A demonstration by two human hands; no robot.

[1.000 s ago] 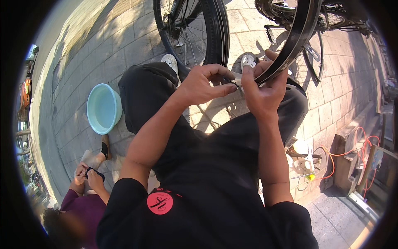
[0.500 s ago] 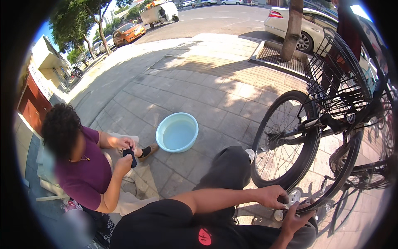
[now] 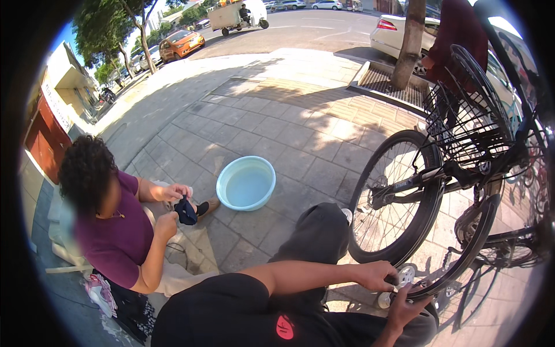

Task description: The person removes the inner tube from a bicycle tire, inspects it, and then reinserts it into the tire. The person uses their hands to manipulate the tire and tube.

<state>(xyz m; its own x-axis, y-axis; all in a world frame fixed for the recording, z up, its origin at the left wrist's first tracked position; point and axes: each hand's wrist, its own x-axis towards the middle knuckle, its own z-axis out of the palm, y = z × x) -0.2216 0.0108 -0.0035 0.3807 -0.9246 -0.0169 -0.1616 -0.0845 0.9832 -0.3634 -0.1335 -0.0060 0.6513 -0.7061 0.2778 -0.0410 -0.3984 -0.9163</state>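
My right hand (image 3: pixel 404 309) grips the lower end of a curved black tyre (image 3: pixel 475 247) that rises beside the bicycle. My left hand (image 3: pixel 378 276) is closed at that same end, its fingertips pinched close to my right thumb; what they hold is too small to make out. Left of the tyre stands the bicycle's front wheel (image 3: pixel 361 220), with a black wire basket (image 3: pixel 465 118) above it. My white shoe (image 3: pixel 407 274) shows just behind my hands.
A seated co-worker in purple (image 3: pixel 107 243) handles dark cloth (image 3: pixel 186 213) at left, beside a pale blue basin (image 3: pixel 245 185). Another person (image 3: pixel 462 40) stands beyond the bicycle, near a tree (image 3: pixel 407 52) in a grated pit. Behind are a street and parked cars (image 3: pixel 179 45).
The view has swung up and left to show the street. My hands stay at the tyre. Lately the white three-wheeler has moved right, and the person beyond the bicycle has shifted into fuller view.
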